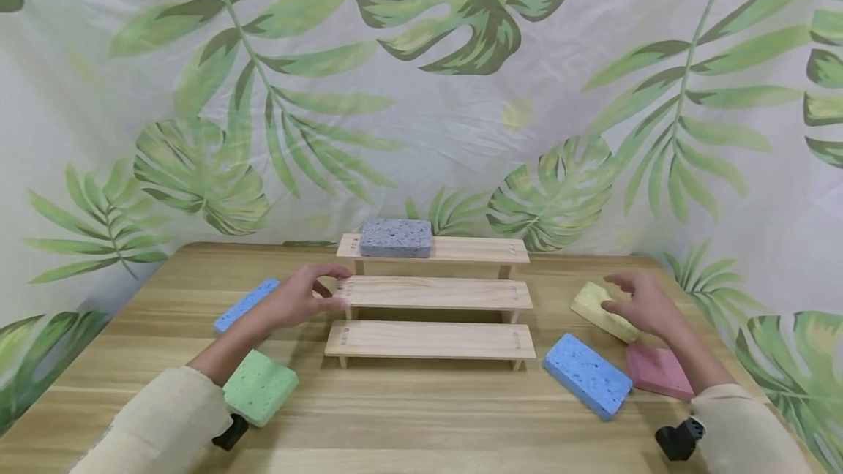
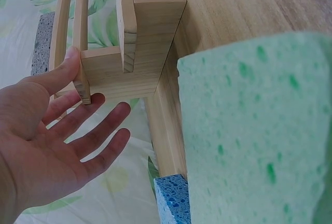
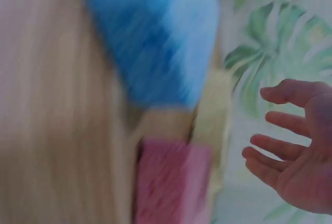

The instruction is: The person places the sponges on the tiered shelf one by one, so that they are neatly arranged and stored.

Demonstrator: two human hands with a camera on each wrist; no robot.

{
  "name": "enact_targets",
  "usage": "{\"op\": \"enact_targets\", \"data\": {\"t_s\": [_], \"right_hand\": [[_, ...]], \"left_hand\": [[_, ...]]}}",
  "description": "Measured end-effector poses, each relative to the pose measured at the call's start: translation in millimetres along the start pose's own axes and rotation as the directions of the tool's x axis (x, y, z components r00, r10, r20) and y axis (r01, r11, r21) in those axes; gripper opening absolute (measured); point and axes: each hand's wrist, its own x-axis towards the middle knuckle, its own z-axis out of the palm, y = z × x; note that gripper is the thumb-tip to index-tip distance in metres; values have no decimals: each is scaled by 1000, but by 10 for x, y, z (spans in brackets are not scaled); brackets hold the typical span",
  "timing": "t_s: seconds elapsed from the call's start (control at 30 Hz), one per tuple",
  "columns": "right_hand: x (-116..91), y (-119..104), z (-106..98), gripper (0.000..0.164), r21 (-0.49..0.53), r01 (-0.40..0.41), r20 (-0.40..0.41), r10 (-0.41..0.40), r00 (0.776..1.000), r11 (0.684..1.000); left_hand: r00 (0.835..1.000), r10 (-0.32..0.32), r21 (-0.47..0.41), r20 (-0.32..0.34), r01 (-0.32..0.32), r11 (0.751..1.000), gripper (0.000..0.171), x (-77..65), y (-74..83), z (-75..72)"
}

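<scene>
A three-tier wooden stand (image 1: 431,292) occupies the middle of the table, with a grey sponge (image 1: 395,238) lying on its top board at the left. My left hand (image 1: 298,300) grips the left end of the middle board; the left wrist view shows the thumb on one face and fingertips on the other, the remaining fingers (image 2: 101,136) spread loose. Over on the right, my right hand (image 1: 642,304) hovers above a yellow sponge (image 1: 588,300), its fingers loosely bent and holding nothing. In the right wrist view that hand (image 3: 306,154) appears apart from the sponges.
Right of the stand lie a blue sponge (image 1: 587,376) and a pink sponge (image 1: 658,370), close together. To its left are a green sponge (image 1: 262,388) and another blue sponge (image 1: 245,306). A leaf-patterned cloth (image 1: 448,130) hangs behind the wooden table (image 1: 408,415).
</scene>
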Motion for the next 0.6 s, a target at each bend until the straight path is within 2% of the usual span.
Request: {"op": "enact_targets", "data": {"t_s": [0.2, 0.4, 0.6], "right_hand": [[-39, 227, -23, 61, -67, -46, 62, 50, 997, 997], [-66, 247, -38, 63, -91, -44, 142, 57, 988, 995], [-87, 231, -43, 67, -95, -49, 155, 63, 986, 994]], "left_hand": [[1000, 1, -6, -11, -1, 1000, 48, -1, -13, 0], [1000, 2, -11, -8, -2, 1000, 49, 0, -8, 4], [1000, -16, -9, -2, 16, 1000, 51, -8, -9, -3]]}}
